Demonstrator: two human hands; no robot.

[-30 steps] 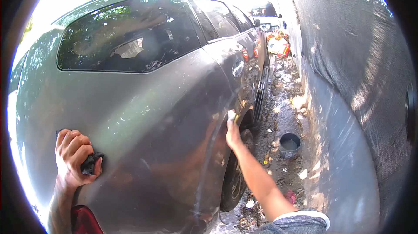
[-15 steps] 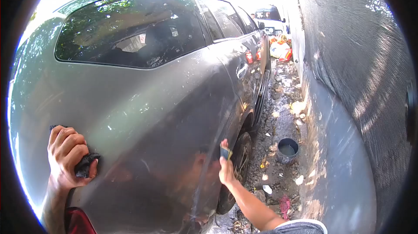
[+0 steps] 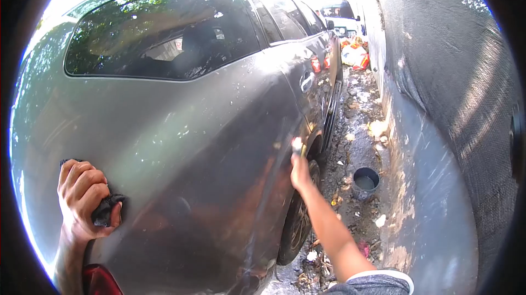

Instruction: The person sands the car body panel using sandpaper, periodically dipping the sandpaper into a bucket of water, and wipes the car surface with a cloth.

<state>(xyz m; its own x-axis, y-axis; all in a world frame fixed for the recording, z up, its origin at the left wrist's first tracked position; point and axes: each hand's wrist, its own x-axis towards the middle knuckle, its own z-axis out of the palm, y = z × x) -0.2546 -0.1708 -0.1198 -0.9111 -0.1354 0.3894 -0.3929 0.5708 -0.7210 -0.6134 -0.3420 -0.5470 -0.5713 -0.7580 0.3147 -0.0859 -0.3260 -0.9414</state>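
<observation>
Littered ground [image 3: 359, 152], right; car [image 3: 208, 130], left: left hand [image 3: 82, 196] clamped on black cloth [image 3: 104, 214]; right hand [image 3: 299, 171] gripping blurred pad [image 3: 303, 151].

No text, label, number or sign is legible anywhere.

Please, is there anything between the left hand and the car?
Yes, the black cloth: it is bunched under the left hand, against the car. I see nothing else between them.

Wet, littered ground [image 3: 360, 149], grey car [image 3: 192, 125] standing there, dark bucket [image 3: 364, 196], red-and-white heap [image 3: 355, 56].
</observation>
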